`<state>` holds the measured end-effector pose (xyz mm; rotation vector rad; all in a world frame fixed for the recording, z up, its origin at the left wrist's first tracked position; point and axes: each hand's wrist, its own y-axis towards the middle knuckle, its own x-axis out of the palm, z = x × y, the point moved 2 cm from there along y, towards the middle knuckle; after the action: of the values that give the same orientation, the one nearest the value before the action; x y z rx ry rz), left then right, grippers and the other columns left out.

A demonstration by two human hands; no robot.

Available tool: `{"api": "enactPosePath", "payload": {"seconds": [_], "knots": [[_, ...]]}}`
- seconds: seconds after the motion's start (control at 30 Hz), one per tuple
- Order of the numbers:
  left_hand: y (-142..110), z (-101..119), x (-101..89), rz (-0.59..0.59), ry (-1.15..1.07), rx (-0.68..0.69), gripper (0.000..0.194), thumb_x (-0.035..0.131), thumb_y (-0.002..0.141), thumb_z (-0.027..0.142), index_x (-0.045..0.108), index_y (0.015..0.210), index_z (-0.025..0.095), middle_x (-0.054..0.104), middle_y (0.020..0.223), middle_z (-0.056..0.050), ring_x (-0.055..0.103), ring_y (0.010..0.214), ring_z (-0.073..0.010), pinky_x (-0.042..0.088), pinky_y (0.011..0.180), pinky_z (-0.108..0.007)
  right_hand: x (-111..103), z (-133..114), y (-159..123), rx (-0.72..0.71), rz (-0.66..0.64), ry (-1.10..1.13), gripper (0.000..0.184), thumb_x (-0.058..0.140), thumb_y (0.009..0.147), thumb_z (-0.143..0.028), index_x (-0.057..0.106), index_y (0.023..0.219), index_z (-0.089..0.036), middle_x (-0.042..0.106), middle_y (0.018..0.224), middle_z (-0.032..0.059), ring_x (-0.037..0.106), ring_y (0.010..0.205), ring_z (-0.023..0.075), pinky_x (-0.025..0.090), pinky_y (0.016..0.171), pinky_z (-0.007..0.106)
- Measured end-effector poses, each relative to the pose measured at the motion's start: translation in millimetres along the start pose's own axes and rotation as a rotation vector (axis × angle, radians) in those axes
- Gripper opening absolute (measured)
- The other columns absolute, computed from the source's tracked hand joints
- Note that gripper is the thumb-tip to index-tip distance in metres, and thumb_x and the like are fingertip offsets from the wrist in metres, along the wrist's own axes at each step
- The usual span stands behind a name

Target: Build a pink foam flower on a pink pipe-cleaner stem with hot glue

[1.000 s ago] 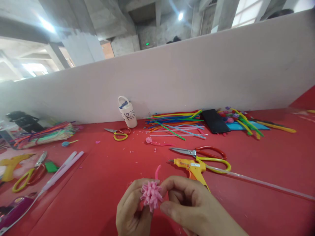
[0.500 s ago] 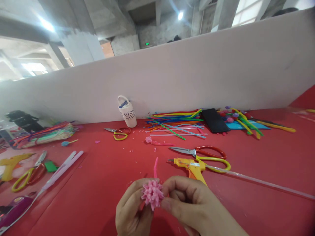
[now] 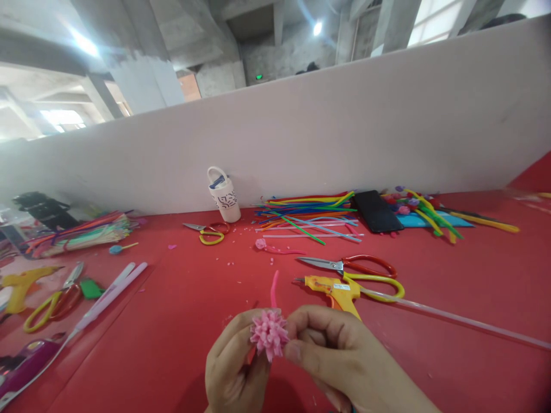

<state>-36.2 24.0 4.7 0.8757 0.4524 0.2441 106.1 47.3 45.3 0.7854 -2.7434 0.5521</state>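
A pink spiky flower (image 3: 269, 334) made of short fuzzy petals sits between my hands at the bottom centre, its head facing me. My left hand (image 3: 236, 361) is closed around it from the left. From the right, the thumb and forefinger of my right hand (image 3: 331, 355) pinch a petal at its edge. A bright pink pipe cleaner stem (image 3: 274, 289) sticks out behind the flower. Just beyond my right hand lies a yellow glue gun (image 3: 331, 287) with a clear glue stick (image 3: 451, 322) in its back. Large scissors (image 3: 365, 267) with red and yellow handles lie behind it.
Several coloured pipe cleaners (image 3: 305, 212) lie by the partition (image 3: 301, 132), beside a black phone (image 3: 376, 211). A white tumbler (image 3: 225, 201) stands near small scissors (image 3: 210, 232). To the left are a purple curling-iron-like tool (image 3: 32, 367), scissors (image 3: 55, 304) and another yellow glue gun (image 3: 23, 287).
Both hands and the flower have shifted very slightly right in view. My right thumb and forefinger stay at the flower's right edge.
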Motion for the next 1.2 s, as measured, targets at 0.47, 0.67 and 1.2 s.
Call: {"api": "enactPosePath", "payload": {"seconds": [0.47, 0.67, 1.2], "knots": [[0, 2, 0.9, 0.015, -0.041, -0.030, 0.038, 0.060, 0.074, 0.006, 0.065, 0.108, 0.021, 0.072, 0.093, -0.008, 0.067, 0.076, -0.0191, 0.056, 0.062, -0.026, 0, -2, -3, -0.011, 0.024, -0.017, 0.018, 0.065, 0.067, -0.032, 0.055, 0.067, -0.018, 0.033, 0.036, -0.0136, 0.023, 0.029, 0.0009, 0.016, 0.031, 0.015], [2, 5, 1.9, 0.050, -0.056, -0.110, 0.027, 0.060, 0.076, 0.012, 0.069, 0.099, 0.023, 0.071, 0.084, -0.006, 0.066, 0.070, -0.0181, 0.055, 0.060, -0.026, 1, 1, -1, -0.012, 0.006, -0.040, 0.011, 0.060, 0.064, -0.027, 0.055, 0.070, -0.019, 0.033, 0.036, -0.0146, 0.023, 0.028, 0.0007, 0.017, 0.029, 0.014], [1, 8, 8.9, 0.151, -0.160, -0.286, 0.022, 0.059, 0.076, 0.011, 0.068, 0.089, 0.025, 0.065, 0.068, 0.002, 0.061, 0.060, -0.0107, 0.050, 0.058, -0.019, -13, -11, -1, -0.047, 0.043, -0.339, 0.014, 0.053, 0.071, -0.033, 0.055, 0.075, -0.020, 0.036, 0.044, -0.0106, 0.033, 0.035, 0.0056, 0.025, 0.036, 0.019]]}}
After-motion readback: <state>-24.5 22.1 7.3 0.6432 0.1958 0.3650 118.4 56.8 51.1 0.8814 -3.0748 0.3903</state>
